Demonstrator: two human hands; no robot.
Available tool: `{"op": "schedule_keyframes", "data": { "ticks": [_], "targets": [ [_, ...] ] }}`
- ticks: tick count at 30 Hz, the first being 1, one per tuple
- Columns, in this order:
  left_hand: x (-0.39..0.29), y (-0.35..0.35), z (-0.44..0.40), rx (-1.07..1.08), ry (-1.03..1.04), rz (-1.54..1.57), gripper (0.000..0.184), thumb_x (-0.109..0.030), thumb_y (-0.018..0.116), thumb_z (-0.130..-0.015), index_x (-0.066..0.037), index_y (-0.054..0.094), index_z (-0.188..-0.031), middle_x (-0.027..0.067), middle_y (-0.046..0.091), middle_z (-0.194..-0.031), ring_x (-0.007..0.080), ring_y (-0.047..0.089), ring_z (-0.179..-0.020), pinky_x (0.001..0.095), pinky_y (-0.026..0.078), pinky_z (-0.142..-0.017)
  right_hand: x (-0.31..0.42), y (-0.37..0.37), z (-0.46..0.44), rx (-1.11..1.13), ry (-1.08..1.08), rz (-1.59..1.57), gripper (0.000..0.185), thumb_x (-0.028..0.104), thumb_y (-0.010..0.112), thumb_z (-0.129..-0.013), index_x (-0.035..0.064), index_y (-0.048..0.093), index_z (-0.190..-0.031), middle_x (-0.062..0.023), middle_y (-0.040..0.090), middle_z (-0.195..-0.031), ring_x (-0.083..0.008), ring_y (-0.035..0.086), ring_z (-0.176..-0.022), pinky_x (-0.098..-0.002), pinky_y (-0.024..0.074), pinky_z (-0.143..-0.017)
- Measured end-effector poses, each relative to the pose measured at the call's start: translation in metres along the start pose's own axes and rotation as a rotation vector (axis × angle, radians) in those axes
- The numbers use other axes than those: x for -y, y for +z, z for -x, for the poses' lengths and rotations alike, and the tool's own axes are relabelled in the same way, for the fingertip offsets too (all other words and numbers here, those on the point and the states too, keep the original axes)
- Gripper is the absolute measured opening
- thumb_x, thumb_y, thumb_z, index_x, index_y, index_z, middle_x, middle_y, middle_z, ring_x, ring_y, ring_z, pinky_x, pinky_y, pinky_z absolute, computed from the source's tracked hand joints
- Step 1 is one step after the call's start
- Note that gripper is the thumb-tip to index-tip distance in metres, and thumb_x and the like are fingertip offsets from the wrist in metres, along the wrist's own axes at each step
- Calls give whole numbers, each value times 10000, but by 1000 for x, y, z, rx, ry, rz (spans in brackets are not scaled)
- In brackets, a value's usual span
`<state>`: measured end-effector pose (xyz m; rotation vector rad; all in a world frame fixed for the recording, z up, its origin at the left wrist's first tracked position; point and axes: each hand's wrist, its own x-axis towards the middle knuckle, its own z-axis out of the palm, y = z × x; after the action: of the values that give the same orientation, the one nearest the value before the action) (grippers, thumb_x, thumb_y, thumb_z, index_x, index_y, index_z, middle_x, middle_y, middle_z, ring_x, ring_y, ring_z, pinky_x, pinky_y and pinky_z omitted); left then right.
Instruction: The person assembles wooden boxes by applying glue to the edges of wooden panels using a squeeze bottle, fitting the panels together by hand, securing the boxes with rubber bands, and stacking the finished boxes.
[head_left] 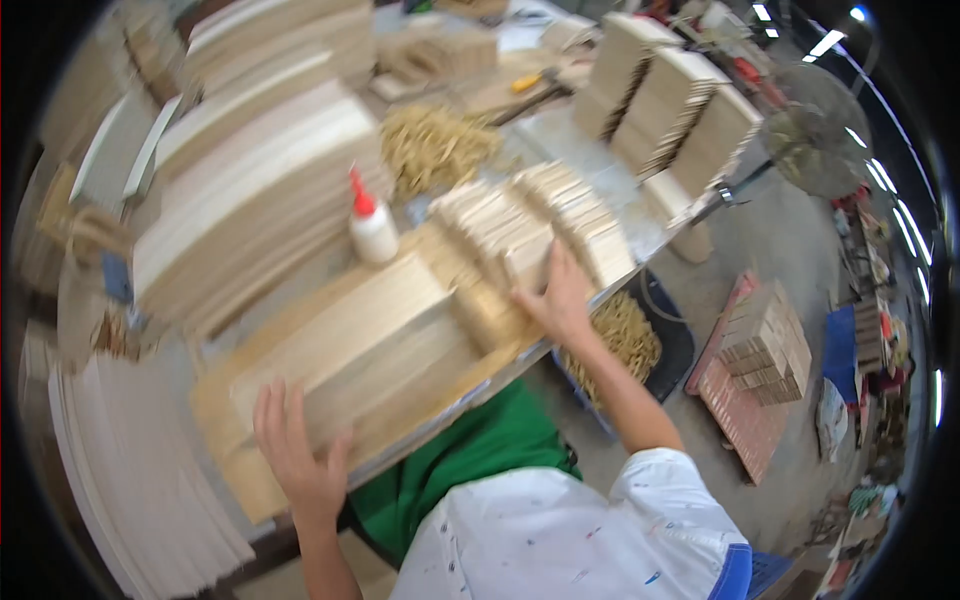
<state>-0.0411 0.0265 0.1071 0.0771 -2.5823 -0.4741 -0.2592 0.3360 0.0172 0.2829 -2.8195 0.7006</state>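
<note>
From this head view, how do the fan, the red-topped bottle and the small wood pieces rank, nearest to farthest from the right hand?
1. Small wood pieces: on the bench, right at the right hand.
2. Red-topped bottle: to the hand's left.
3. Fan: off right, past the bench's edge.

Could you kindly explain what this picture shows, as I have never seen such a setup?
There is no machine here: a person works bare-handed, and a head-worn camera looks forward and down. The left hand, open with nothing held, is near the left end of a pale wooden board. The right hand is at rows of small wooden pieces; blur hides whether it grips any. Also on the workbench are a red-topped white bottle and a heap of yellowish strips.
</note>
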Motion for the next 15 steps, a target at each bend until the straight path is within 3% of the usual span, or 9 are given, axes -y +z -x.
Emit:
{"op": "schedule_keyframes", "data": {
  "ticks": [2,4,6,8,11,14,15],
  "targets": [
    [-12,12,3,-62,54,46,634,-195,721,-777,33,463,-1310,228,467,-1335,436,423,-1241,510,350,-1024,5,-27,1,-121,-23,-133,1040,338,788,-687,-78,194,-1433,-292,407,-1315,-400,415,-1225,-455,341,-1036],
    [-31,25,5,19,68,243,702,-140,727,-732,25,426,-1345,227,433,-1377,411,430,-1252,474,323,-1064,44,-73,8,7,105,-539,1050,339,778,-705,-69,163,-1452,-265,401,-1342,-352,411,-1254,-425,342,-1043],
    [-65,41,-12,19,111,343,671,-177,718,-769,43,430,-1334,243,448,-1343,422,443,-1228,487,351,-1032,80,-96,26,187,83,-861,1068,356,776,-718,-63,137,-1465,-254,354,-1410,-322,375,-1304,-393,324,-1063],
    [-85,55,-18,21,143,436,647,-214,708,-805,60,434,-1323,260,462,-1310,433,457,-1203,499,378,-1001,112,-97,46,316,-30,-1006,1086,373,776,-724,-61,116,-1470,-249,304,-1458,-309,338,-1338,-373,309,-1077],
    [-101,59,-27,30,-8,671,609,-161,683,-821,72,426,-1321,267,465,-1290,414,491,-1172,457,414,-972,139,-80,69,459,-180,-1048,1040,334,757,-776,-28,90,-1486,-216,268,-1485,-270,336,-1339,-376,311,-1081],
    [-67,58,-3,-56,-139,585,571,-118,657,-840,79,418,-1319,261,490,-1253,415,523,-1125,453,426,-958,154,-64,72,536,-215,-1201,939,277,723,-829,3,118,-1492,-184,288,-1480,-245,367,-1312,-376,340,-1059],
    [-54,51,12,-128,-137,345,552,-93,640,-854,87,407,-1321,250,507,-1234,389,539,-1110,443,438,-949,153,-63,70,588,-279,-1118,861,251,700,-849,8,170,-1482,-179,321,-1459,-250,381,-1300,-375,349,-1050]
  ]
}}
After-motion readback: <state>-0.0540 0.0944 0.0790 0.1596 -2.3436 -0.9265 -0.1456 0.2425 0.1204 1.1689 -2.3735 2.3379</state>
